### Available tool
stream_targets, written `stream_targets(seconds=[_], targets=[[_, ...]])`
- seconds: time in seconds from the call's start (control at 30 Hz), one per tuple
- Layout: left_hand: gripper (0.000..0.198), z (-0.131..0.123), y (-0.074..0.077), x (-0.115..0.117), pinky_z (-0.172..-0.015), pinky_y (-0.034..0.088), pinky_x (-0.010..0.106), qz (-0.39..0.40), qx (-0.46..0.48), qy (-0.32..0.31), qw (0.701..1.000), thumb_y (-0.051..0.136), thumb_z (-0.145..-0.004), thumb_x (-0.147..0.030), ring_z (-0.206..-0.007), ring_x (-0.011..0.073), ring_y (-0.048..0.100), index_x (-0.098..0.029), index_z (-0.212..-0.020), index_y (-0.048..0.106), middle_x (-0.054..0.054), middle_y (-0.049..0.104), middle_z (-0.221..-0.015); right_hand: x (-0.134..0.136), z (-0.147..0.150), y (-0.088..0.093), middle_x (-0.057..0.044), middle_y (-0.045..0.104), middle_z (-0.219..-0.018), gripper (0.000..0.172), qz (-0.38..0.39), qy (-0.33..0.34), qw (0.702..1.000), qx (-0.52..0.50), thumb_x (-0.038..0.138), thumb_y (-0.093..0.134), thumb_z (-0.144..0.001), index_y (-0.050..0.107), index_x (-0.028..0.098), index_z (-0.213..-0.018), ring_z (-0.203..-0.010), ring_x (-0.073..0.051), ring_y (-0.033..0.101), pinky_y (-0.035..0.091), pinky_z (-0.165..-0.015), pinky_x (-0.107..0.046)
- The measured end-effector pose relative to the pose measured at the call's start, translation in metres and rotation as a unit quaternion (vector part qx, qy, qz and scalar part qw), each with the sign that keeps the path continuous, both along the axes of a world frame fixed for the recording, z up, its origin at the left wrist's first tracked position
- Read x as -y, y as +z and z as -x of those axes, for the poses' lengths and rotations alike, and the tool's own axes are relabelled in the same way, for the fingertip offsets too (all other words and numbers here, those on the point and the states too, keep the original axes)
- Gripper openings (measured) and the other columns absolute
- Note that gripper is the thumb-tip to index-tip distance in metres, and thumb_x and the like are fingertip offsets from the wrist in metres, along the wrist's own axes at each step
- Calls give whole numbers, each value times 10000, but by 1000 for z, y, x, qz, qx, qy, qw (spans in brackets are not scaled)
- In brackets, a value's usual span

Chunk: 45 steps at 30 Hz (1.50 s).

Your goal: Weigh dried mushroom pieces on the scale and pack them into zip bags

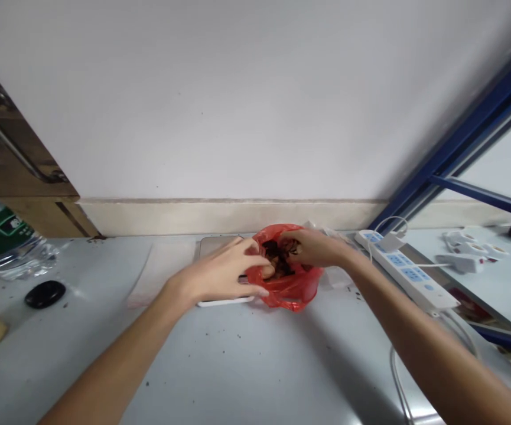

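Observation:
A red plastic bag [288,295] stands open on the grey table, with brown and dark pieces [277,262] inside. At the bag's left rim is my left hand [226,268], its fingers apart and curved, the fingertips over the opening. My right hand [311,247] reaches into the bag from the right, fingers bent together around some brown pieces that partly show. Beneath my left hand lies a flat tray-like object with a white edge [226,301], mostly covered by the hand and the bag.
A pale cloth or paper [162,268] lies left of the bag. Further left are a black oval lid [45,294] and a large water bottle [5,239]. A white power strip [408,273] with cables, blue metal frame [441,153] and clear plastic [337,277] are right.

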<state>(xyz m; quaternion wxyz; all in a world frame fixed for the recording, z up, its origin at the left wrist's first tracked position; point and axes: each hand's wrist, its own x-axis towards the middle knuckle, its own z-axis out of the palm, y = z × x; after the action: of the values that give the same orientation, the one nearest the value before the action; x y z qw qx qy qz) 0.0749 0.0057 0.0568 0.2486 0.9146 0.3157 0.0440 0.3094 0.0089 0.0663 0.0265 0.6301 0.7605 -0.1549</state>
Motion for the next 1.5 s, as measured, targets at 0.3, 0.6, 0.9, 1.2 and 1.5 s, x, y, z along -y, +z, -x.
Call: stream_targets(seconds=[0.3, 0.6, 0.9, 1.2, 1.5], targets=[[678, 75, 28, -28, -1096, 418, 397, 5, -137, 155, 978, 537, -877, -571, -1307, 306, 550, -255, -1476, 524, 99, 555, -1477, 4, 38, 47, -16, 773, -1069, 370, 22, 94, 986, -137, 227, 673, -779, 735, 259, -1142, -919, -208, 700, 525, -764, -269], [719, 92, 17, -34, -1093, 435, 363, 52, -181, 169, 968, 543, -878, -546, -1360, 281, 548, -256, -1530, 459, 100, 542, -1545, -26, 115, 16, -33, 741, -1105, 439, 47, 81, 988, -120, 117, 665, -800, 699, 279, -1207, -589, -110, 614, 466, -572, -245], [690, 96, 3, -46, -1077, 444, 390, 42, -203, 178, 962, 529, -903, -546, -1317, 290, 581, -304, -1543, 436, 104, 561, -1519, -27, 117, -15, -94, 643, -1158, 437, -52, 93, 992, -72, 136, 630, -838, 668, 270, -1252, -913, -219, 634, 453, -743, -290], [680, 92, 4, -44, -1082, 429, 384, 48, -197, 166, 965, 531, -896, -555, -1331, 288, 564, -301, -1522, 455, 102, 560, -1516, -27, 112, -30, -93, 560, -1202, 430, -83, 102, 982, -133, 345, 768, -851, 636, 238, -1246, -868, -197, 639, 516, -829, -346], [649, 89, -5, -45, -1082, 437, 382, 38, -191, 150, 969, 543, -902, -563, -1349, 288, 551, -321, -1501, 485, 84, 560, -1523, -47, 109, -55, -90, 568, -1144, 210, -170, 99, 956, -219, 137, 506, -987, 696, 190, -1061, -968, -178, 646, 509, -962, -338]])
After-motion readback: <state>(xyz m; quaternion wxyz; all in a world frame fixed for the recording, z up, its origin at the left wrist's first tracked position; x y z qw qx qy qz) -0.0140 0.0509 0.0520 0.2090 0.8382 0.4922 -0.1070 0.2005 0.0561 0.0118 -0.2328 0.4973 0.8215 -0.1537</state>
